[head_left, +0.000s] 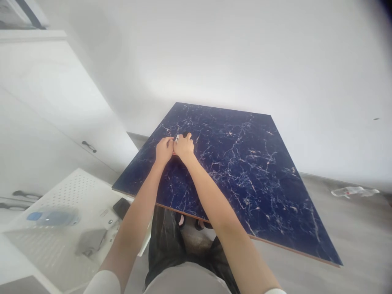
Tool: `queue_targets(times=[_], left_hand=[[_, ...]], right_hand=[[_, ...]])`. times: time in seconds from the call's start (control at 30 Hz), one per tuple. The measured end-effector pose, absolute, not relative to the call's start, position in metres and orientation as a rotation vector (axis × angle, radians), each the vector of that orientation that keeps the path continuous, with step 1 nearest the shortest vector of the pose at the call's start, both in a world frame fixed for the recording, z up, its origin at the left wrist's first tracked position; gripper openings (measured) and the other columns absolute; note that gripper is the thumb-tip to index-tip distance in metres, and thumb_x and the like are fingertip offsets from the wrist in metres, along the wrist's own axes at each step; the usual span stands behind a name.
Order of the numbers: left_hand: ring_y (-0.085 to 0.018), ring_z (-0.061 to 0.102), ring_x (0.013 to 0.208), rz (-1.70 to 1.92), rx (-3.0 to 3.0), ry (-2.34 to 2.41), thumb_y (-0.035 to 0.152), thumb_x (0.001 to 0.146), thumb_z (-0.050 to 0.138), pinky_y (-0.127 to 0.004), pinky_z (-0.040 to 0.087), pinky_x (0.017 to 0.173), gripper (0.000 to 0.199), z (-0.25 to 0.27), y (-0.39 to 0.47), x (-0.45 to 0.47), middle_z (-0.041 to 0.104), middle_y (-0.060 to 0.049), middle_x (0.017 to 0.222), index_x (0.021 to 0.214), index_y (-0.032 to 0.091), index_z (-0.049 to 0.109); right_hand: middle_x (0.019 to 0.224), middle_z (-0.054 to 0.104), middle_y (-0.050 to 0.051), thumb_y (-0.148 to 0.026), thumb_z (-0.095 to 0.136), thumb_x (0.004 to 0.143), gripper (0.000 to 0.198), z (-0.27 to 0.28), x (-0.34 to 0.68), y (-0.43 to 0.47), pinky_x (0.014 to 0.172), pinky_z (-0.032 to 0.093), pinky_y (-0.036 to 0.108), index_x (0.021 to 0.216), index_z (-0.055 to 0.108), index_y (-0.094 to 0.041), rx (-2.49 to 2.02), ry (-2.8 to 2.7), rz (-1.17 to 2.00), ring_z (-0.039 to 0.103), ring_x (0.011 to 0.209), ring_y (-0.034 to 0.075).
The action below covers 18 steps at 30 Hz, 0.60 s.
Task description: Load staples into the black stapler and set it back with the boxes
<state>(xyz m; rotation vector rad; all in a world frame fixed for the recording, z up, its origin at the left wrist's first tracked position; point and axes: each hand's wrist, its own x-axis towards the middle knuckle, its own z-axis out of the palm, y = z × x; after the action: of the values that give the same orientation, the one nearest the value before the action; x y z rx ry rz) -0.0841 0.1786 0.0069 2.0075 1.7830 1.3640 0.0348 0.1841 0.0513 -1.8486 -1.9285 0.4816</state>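
Both hands are together over the left part of a blue marble-patterned table [239,163]. Between them shows a small white thing [177,138] with dark print and a bit of red at its near side; it looks like a card or small packet, mostly covered by the fingers. My left hand [164,150] is closed, thumb and fingers pinching at its left side. My right hand [184,145] curls over it from the right, its fingers bent. The exact kind of thing is too small and hidden to tell.
To the lower left, a white perforated surface [72,188] bears a blue-capped plastic bottle [56,217], a grey item [91,241] and a dark flat object [121,208]. White cabinets [55,102] stand left. A crumpled clear bottle [355,191] lies on the floor at right.
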Motion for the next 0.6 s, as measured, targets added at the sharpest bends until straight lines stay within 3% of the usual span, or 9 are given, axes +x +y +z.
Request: queue_targets(times=[0.13, 0.23, 0.37, 0.5, 0.6], left_hand=[[-0.024, 0.069, 0.104, 1.328, 2.014, 1.841, 0.028, 0.099, 0.048, -0.04, 0.053, 0.099, 0.029, 0.005, 0.166, -0.122, 0.073, -0.01, 0.115, 0.113, 0.02, 0.071], [-0.026, 0.065, 0.113, 1.239, 2.16, 1.849, 0.03, 0.096, 0.055, -0.042, 0.049, 0.106, 0.026, 0.003, 0.151, -0.129, 0.071, -0.01, 0.121, 0.114, 0.021, 0.07], [-0.032, 0.057, 0.125, 1.112, 2.313, 1.922, 0.035, 0.089, 0.07, -0.049, 0.041, 0.113, 0.028, 0.002, 0.138, -0.12, 0.071, -0.01, 0.121, 0.115, 0.023, 0.071], [-0.035, 0.057, 0.125, 1.087, 2.237, 2.063, 0.036, 0.087, 0.075, -0.052, 0.044, 0.108, 0.021, 0.002, 0.138, -0.114, 0.076, -0.01, 0.104, 0.105, 0.025, 0.075], [-0.034, 0.058, 0.123, 1.127, 2.18, 2.138, 0.035, 0.088, 0.074, -0.051, 0.045, 0.106, 0.016, 0.0, 0.139, -0.117, 0.078, -0.009, 0.101, 0.1, 0.026, 0.078]], right_hand=[[0.156, 0.032, 0.025, -0.039, 0.048, 0.099, 0.051, 0.052, 0.01, 0.193, 0.104, 0.05, 0.052, 0.145, 0.047, -0.017, -1.722, -1.89, 0.659, 0.065, 0.12, 0.036], [0.156, 0.038, 0.024, -0.042, 0.041, 0.102, 0.058, 0.043, 0.023, 0.204, 0.108, 0.048, 0.051, 0.154, 0.037, -0.017, -1.715, -1.796, 0.755, 0.064, 0.124, 0.035], [0.143, 0.061, 0.014, -0.027, 0.033, 0.102, 0.052, 0.022, 0.062, 0.22, 0.11, 0.048, 0.038, 0.152, 0.043, -0.018, -1.669, -1.637, 0.844, 0.062, 0.128, 0.025], [0.143, 0.065, 0.006, -0.015, 0.04, 0.096, 0.057, 0.006, 0.081, 0.23, 0.094, 0.057, 0.026, 0.152, 0.047, -0.024, -1.418, -1.718, 1.027, 0.071, 0.11, 0.014], [0.137, 0.07, 0.004, -0.011, 0.049, 0.092, 0.055, 0.003, 0.081, 0.233, 0.096, 0.056, 0.025, 0.145, 0.058, -0.024, -1.344, -1.836, 1.0, 0.072, 0.112, 0.013]])
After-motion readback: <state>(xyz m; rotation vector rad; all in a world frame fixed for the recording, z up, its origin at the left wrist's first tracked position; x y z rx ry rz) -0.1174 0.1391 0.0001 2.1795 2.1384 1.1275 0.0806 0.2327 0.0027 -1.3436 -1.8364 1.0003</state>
